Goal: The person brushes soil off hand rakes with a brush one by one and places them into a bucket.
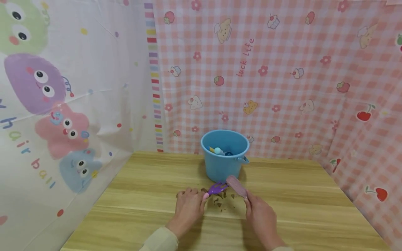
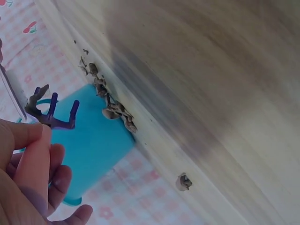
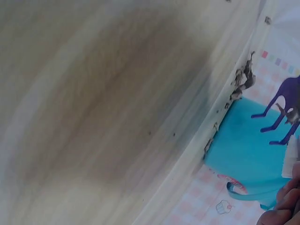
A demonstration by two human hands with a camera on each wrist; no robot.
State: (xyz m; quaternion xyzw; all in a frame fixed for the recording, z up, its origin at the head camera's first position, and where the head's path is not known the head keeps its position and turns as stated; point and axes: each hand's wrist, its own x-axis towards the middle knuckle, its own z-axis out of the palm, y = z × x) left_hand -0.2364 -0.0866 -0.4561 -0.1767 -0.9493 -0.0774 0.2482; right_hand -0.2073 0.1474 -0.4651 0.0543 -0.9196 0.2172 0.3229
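My left hand (image 1: 190,206) grips the pink handle (image 2: 33,171) of a purple toy hand fork (image 1: 216,189). A brown scrap lies on its tines, held above the table in the left wrist view. My right hand (image 1: 262,217) holds a flat, pinkish, round-ended tool (image 1: 237,186), angled towards the fork; its pale edge (image 3: 290,159) shows at the right wrist view's border, and its exact kind is unclear. Small brown dried scraps (image 2: 112,105) are scattered on the table below and between both tools, just in front of a blue bucket (image 1: 222,169).
The bucket stands upright at the back of the wood-grain table (image 1: 150,202), its handle (image 1: 243,160) hanging at the right. Several small items (image 1: 217,151) are inside it. A pink checked cloth (image 1: 238,87) hangs behind, and a white printed cloth (image 1: 103,87) at left.
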